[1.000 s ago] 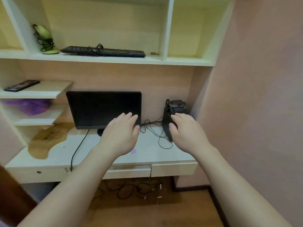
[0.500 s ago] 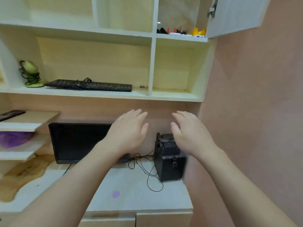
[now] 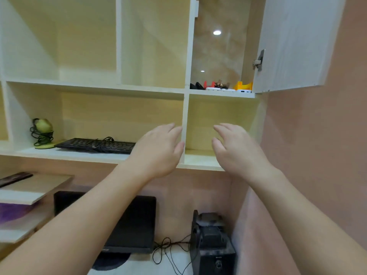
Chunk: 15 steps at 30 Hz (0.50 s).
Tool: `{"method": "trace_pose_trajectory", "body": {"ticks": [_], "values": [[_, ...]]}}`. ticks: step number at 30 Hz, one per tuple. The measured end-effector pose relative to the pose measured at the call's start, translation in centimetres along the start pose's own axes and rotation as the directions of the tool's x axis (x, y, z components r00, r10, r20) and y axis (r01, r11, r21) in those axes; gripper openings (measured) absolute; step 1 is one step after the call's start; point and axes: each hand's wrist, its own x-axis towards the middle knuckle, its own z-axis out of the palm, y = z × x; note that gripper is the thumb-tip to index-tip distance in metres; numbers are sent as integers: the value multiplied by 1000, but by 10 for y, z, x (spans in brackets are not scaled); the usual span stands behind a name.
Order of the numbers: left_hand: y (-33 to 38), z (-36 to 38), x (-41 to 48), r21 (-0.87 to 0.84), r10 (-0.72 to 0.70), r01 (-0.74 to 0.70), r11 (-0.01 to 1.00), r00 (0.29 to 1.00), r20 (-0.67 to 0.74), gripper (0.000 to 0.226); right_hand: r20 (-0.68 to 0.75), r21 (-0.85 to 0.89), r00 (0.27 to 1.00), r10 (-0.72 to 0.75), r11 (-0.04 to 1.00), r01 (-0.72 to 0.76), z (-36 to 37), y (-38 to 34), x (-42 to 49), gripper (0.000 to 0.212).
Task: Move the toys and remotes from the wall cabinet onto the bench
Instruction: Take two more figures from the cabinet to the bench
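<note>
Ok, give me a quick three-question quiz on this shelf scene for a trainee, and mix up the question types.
1. True or false: the wall cabinet door is closed.
2. The toys and remotes sit: A) on the desk, B) in the upper right compartment behind that door, C) beside the keyboard.
3. What do the left hand and right hand hold?

Key
1. False, it stands open.
2. B.
3. Nothing; both are open with fingers relaxed, below that compartment.
</note>
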Motion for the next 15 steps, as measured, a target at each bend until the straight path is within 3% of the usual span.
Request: {"method": "trace_pose_trajectory", "body": {"ticks": [15], "values": [[-34,-27,129,3,189,-193,981,958,-215,42,-248,-121,968,40,990,-72,-16,3,117,37]]}}
